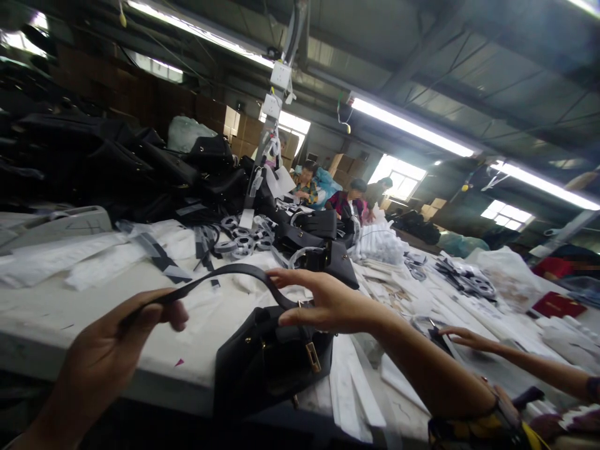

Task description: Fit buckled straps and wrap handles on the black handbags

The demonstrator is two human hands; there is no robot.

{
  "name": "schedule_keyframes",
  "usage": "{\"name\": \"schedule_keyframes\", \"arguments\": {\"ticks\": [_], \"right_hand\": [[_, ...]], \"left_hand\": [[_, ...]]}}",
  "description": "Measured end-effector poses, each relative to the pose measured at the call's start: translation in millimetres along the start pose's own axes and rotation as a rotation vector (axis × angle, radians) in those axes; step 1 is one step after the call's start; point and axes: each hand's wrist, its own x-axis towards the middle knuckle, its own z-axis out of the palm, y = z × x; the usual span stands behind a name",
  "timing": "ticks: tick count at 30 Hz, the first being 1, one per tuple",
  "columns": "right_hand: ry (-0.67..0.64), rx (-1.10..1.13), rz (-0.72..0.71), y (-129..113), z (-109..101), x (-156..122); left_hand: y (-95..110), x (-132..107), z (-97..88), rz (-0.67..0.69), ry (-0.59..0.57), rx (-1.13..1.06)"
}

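bag at table edge, left hand pinching strap

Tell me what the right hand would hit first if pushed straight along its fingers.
Probably the black strap, which arches just past the right hand's fingertips; depth is hard to judge. Farther on, the left hand grips that strap.

Counted at table edge: one left hand, one right hand, one black strap, one black handbag. Further off: one co-worker's hand, three seated people, one red box.
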Motion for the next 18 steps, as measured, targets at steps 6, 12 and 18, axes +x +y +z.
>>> {"name": "schedule_keyframes", "arguments": {"ticks": [6,12,18], "right_hand": [[0.144,0.525,0.043,-25,-3,14],[0.4,0.675,-0.003,-18,-4,12],[0.566,0.753,-0.04,-9,-2,11]], "left_hand": [[70,31,64.4,-0.05,-0.084,-0.661],[79,2,123.7,-0.003,-0.573,-0.316],[72,-8,134.0,-0.031,-0.493,-0.34]]}}
